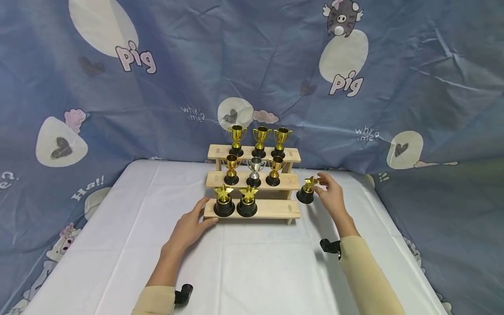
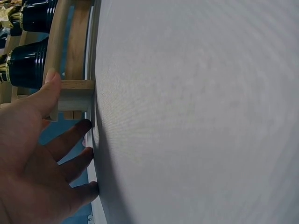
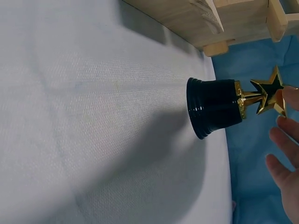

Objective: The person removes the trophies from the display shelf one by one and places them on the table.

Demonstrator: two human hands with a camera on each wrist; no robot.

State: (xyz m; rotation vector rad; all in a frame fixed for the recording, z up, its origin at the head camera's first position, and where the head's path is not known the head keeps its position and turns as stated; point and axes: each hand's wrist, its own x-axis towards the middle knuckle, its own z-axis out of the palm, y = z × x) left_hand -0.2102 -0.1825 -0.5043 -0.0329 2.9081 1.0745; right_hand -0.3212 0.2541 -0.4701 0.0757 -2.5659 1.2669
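Note:
A three-tier wooden display stand stands on the white-covered table. My left hand holds the left end of its lowest step, the thumb at the front edge. In the left wrist view that hand's other fingers spread below the step. My right hand pinches a gold star trophy by its star, right of the stand. In the right wrist view the trophy's black base is held upright over the table, its shadow beside it. Two star trophies stand on the left half of the lowest step.
The middle step holds two gold cups and a silver cup trophy between them. Three gold cup trophies line the top step. A blue printed cloth hangs behind the table and at its sides.

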